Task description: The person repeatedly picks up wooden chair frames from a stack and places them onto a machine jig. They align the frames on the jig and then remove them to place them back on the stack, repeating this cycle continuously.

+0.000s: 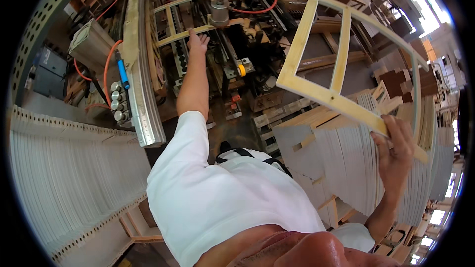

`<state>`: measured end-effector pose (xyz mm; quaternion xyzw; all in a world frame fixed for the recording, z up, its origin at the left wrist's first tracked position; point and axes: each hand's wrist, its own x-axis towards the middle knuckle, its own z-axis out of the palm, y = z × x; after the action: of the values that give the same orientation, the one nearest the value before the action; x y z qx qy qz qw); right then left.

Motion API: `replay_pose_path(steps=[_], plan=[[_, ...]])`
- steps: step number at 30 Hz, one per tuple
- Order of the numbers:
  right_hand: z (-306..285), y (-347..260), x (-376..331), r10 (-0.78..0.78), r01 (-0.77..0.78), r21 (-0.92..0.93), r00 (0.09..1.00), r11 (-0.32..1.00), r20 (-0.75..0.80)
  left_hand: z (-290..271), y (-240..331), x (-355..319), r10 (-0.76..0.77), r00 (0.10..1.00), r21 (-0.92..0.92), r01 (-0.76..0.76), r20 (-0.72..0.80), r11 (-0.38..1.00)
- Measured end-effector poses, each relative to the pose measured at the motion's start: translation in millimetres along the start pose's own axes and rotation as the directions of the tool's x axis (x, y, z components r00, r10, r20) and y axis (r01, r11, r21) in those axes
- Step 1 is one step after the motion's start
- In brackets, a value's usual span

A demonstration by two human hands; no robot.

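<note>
Grey panel stack (341, 155) could get knocked by my raised wooden frame (341, 54) at right, or the second frame (173, 38) ahead shift, since my right hand (396, 141)'s curled fingers grip only one rail's end and my left hand (198, 43)'s part-open fingers sit at a rail, hold unclear.

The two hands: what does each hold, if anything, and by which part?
The right hand holds a wooden frame by its near rail, toward the right. Whether the left hand grips another frame is unclear.

Room btwn L forearm (193, 86) & frame (341, 52); panel stack (346, 168) blocks under R fingers (397, 129).
</note>
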<state>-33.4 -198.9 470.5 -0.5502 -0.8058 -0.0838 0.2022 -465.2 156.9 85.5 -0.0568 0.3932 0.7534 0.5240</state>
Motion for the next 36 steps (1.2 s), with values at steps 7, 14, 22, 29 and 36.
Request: replay_pose_path(steps=[7,14,22,29,36], plan=[[33.0,-19.1,19.3,0.011,-0.020,0.078,0.993,0.997,0.113,8.9,1.6,8.6,0.026,0.998,-0.064,-0.022,0.053,0.998],[59.1,-21.9,34.0,-0.067,0.043,0.133,0.980,0.990,0.189,5.8,7.3,1.9,0.030,0.995,-0.162,-0.014,0.096,0.987],[89.6,-15.0,27.8,-0.137,0.096,0.272,0.981,0.957,0.134,-35.3,-23.8,-80.6,0.023,0.996,-0.185,-0.007,0.082,0.983],[127.8,-10.1,12.9,-0.205,0.151,0.406,0.974,0.901,0.093,-83.2,-71.1,-148.8,0.073,0.976,-0.152,-0.042,0.205,0.987],[175.3,-9.8,6.3,-0.385,0.327,0.457,0.922,0.827,0.037,-110.4,-102.5,-258.2,0.002,0.946,-0.189,0.063,0.325,0.980]])
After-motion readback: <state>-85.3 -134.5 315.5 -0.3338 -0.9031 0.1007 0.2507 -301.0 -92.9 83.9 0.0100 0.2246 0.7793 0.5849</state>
